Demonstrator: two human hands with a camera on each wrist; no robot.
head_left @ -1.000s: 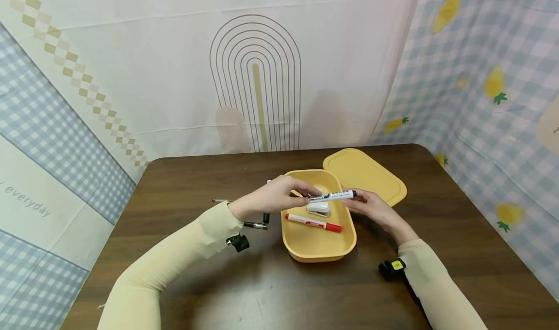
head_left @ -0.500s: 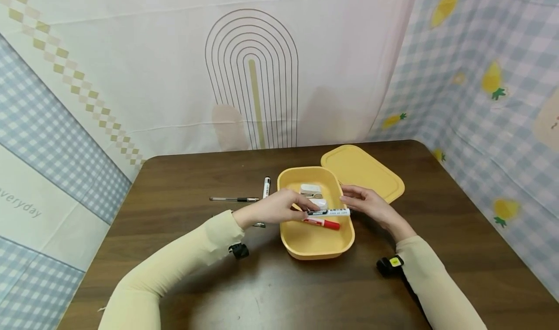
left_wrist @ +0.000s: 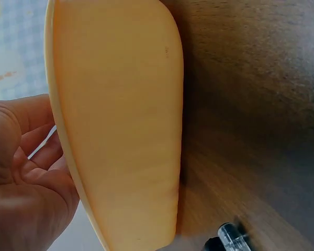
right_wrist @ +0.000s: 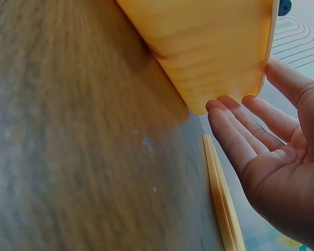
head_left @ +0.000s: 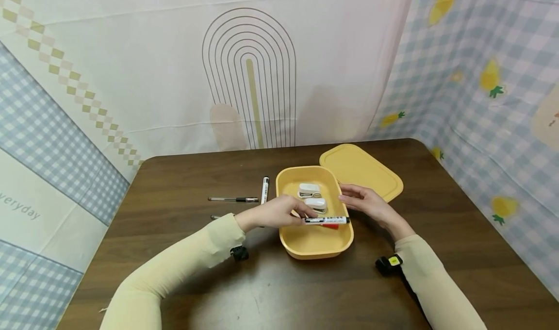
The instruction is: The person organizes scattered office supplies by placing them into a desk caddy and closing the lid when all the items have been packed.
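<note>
"everyday" on the left wall cloth (head_left: pixel 43 199)

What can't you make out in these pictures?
Red marker: head view, mostly hidden behind the held white marker and left hand.
Held white marker's print: head view, too small to read.
Nearer pen: head view, mostly hidden by the left sleeve and hand.
Yellow box contents: both wrist views, hidden by its walls.
Lid: right wrist view, cut off at bottom.

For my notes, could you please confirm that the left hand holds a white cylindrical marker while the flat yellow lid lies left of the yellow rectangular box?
No; the head view shows the lid right of the box; the left hand holds the white marker.
</note>
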